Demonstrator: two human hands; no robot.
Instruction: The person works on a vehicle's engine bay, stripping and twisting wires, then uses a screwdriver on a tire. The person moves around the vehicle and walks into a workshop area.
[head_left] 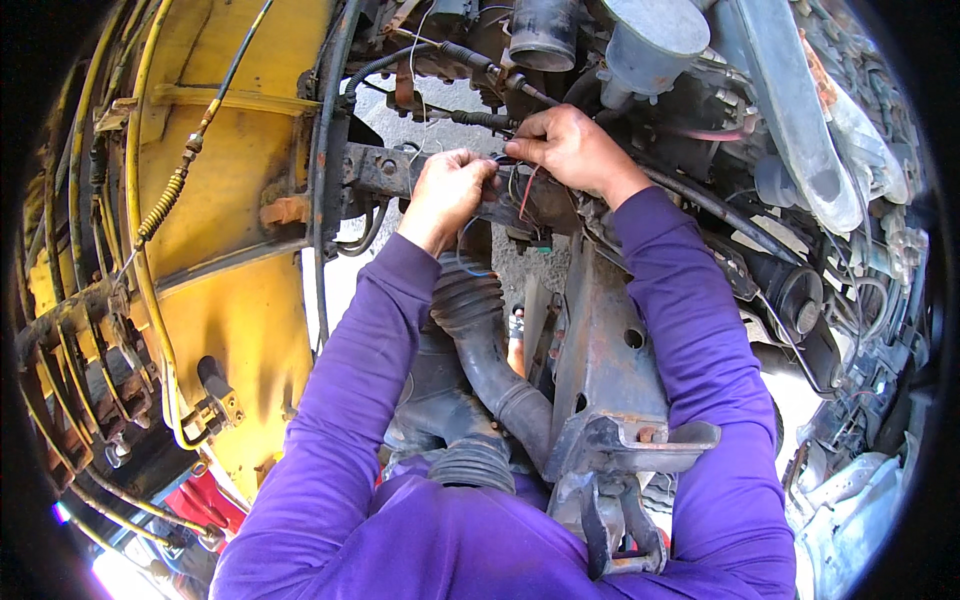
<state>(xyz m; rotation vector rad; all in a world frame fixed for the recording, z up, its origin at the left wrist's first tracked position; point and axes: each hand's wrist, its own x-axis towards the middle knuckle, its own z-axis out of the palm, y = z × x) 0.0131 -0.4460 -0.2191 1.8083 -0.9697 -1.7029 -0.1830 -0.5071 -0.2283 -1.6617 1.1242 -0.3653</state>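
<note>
Both my hands are raised close together over the frame of a vehicle's mechanical parts. My left hand [450, 195] is closed in a pinch on a thin wire, its thumb and forefinger meeting near the other hand. Just to its right, my right hand [577, 150] pinches the wire too, palm down. A short dark stretch of wire [503, 158] shows between the fingertips. Below the fingers hang a red wire [528, 192] and a looped blue wire [466, 262]. The exact ends of the wires are hidden by my fingers.
At left stands a yellow metal panel [230, 190] with hoses and a spring-wrapped cable [163, 200]. A black ribbed duct [468, 300] and a rusty metal bracket [610, 350] lie between my forearms. Engine parts crowd the right, with a long grey metal arm [800, 120].
</note>
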